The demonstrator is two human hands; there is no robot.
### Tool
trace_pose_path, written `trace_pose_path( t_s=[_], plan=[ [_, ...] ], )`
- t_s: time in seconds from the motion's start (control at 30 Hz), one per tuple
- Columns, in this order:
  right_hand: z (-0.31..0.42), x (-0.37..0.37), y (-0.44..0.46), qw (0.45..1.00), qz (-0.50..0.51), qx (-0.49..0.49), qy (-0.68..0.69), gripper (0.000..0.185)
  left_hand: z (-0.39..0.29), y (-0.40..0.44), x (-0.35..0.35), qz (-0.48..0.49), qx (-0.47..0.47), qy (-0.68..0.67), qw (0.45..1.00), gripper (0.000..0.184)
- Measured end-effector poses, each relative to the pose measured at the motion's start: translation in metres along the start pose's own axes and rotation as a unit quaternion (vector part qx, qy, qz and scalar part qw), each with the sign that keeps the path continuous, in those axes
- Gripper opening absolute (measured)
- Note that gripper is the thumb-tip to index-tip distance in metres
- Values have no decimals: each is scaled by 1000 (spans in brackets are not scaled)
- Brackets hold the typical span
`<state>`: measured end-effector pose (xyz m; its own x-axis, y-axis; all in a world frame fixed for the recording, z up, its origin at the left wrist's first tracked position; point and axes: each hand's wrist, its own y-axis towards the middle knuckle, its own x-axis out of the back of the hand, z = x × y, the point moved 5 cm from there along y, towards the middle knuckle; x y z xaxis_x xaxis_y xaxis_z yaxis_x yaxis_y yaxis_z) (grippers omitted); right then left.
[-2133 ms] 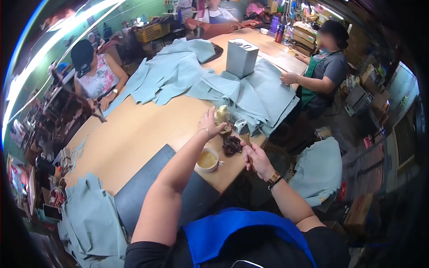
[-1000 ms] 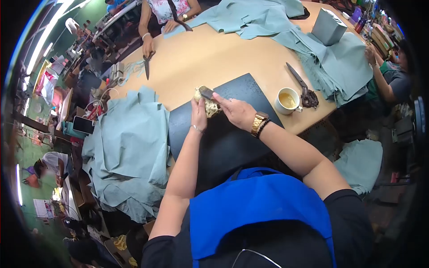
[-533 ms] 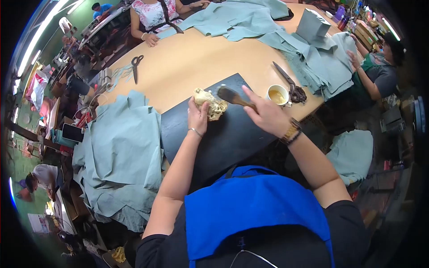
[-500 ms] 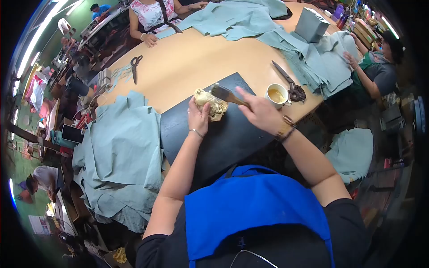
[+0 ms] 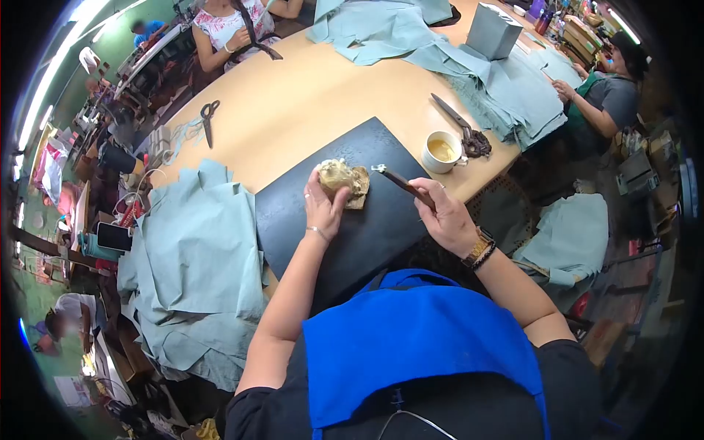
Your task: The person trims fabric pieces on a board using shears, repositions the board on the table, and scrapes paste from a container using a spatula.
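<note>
My left hand (image 5: 323, 208) is wrapped round a lumpy cream-coloured object (image 5: 337, 174) with a flat tan part at its right side, above the dark mat. In my right hand (image 5: 446, 218) is a dark-handled brush (image 5: 403, 185), gripped near its end. Pale stuff shows on the tip, which is a little to the right of the cream object and apart from it. Beneath both hands lies the dark mat (image 5: 301, 220). A white cup (image 5: 441, 152) with yellowish contents stands at the mat's right, beside large dark scissors (image 5: 463, 125).
Blue-green sheets (image 5: 198, 257) are piled at the left, and more (image 5: 506, 95) lie at the back right around a grey metal block (image 5: 493, 33). Another pair of scissors (image 5: 209, 122) rests at the table's left. One person sits across the table, another at the right.
The view has shifted slightly. My right hand has drawn the brush away from the cream object and turned it, so it looks narrow. The tan flat part shows more. The person across has raised a hand.
</note>
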<state>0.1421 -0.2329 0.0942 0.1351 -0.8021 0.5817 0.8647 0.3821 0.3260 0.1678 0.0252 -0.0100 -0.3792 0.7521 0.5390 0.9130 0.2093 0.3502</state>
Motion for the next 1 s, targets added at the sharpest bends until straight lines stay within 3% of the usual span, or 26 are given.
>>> trace_pose_path(
  t_s=[0.07,0.1,0.17,0.2,0.3,0.33,0.47,0.63,0.73,0.77,0.83,0.87,0.97,1.0],
  plan=[
    [14,-6,1,996,38,-80,28,33,-12,-12,6,-61,-98,27,993,100],
    [21,-10,3,996,47,-76,14,33,-24,-16,13,-31,-81,-19,996,109],
    [20,-29,3,1000,-2,20,8,34,-63,-20,21,-17,-80,-235,969,95],
    [21,-38,2,998,-23,66,5,34,-82,-22,21,6,-58,-378,924,87],
    [30,-57,-2,986,60,-38,153,29,-117,-28,22,123,94,-609,778,71],
    [29,-63,-4,971,86,-81,208,28,-119,-28,23,132,89,-617,771,66],
    [28,-74,-13,959,113,-100,241,26,-118,-32,22,125,112,-638,752,47],
    [28,-79,-22,976,71,-27,205,28,-105,-40,17,113,129,-675,718,41],
    [28,-79,-25,977,87,-24,194,29,-92,-41,11,161,124,-761,616,46],
    [28,-79,-26,977,97,-24,190,29,-87,-45,9,149,148,-751,626,47],
    [19,-85,-27,948,146,-124,254,29,-107,-46,21,126,197,-729,643,49],
    [16,-87,-29,928,169,-173,284,29,-116,-46,25,118,184,-701,679,49],
    [20,-89,-32,899,178,-201,344,29,-123,-50,29,98,156,-613,768,47],
    [23,-87,-29,929,147,-149,305,29,-116,-51,26,90,161,-623,760,45]
  ],
)
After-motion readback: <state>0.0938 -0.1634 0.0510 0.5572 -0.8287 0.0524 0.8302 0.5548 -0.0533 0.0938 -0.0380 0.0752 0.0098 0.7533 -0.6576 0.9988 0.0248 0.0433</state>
